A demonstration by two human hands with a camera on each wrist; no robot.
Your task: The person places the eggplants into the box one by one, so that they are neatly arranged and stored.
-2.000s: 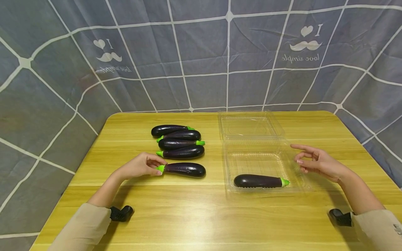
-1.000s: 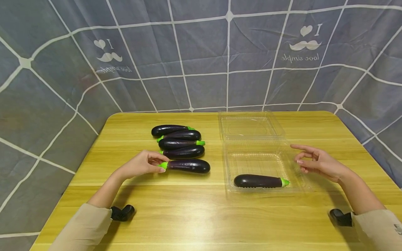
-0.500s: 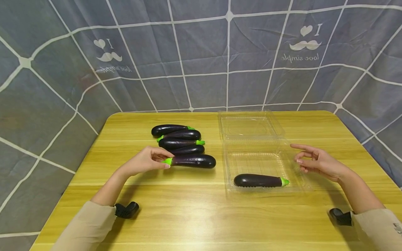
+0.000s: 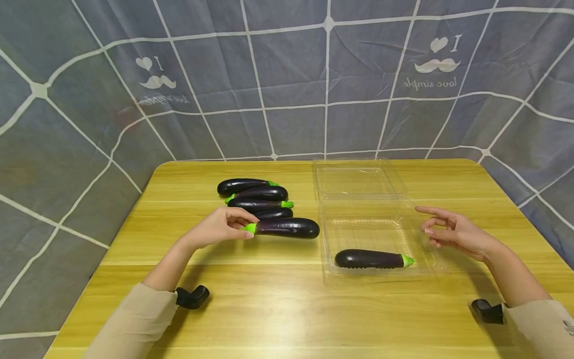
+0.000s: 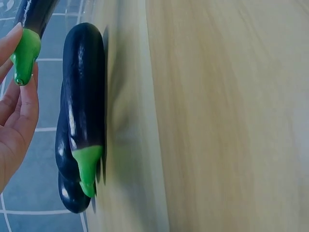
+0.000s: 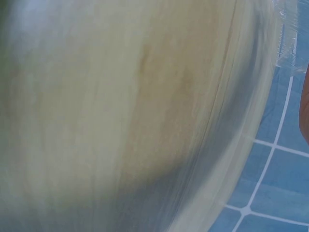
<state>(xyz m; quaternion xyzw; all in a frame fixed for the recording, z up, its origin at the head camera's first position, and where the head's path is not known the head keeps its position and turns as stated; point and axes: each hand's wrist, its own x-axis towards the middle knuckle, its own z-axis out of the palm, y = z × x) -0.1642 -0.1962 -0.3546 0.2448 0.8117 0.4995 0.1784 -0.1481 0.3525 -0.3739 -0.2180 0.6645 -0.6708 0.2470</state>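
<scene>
My left hand [image 4: 226,227] pinches an eggplant [image 4: 289,228] by its green stem end, thumb in front and fingers behind. In the left wrist view the stem cap [image 5: 26,54] sits between thumb and fingers, raised off the table. The held eggplant points right, its round end close to the left wall of a clear plastic clamshell box [image 4: 324,244]. One eggplant [image 4: 369,259] lies along the near side inside that box, stem to the right. My right hand [image 4: 459,234] hovers at the box's right side, fingers loosely bent and holding nothing; only a sliver of it shows in the right wrist view.
Several more eggplants [image 4: 255,193] lie in a stack behind the left hand, partly hidden by the held one. The box's lid [image 4: 358,180] lies folded back toward the far edge of the wooden table [image 4: 278,309]. A grey checked cloth [image 4: 296,65] hangs behind.
My left hand has lifted the nearest eggplant by its stem and carried it rightward and slightly away, toward the box. My right hand has stayed in place.
</scene>
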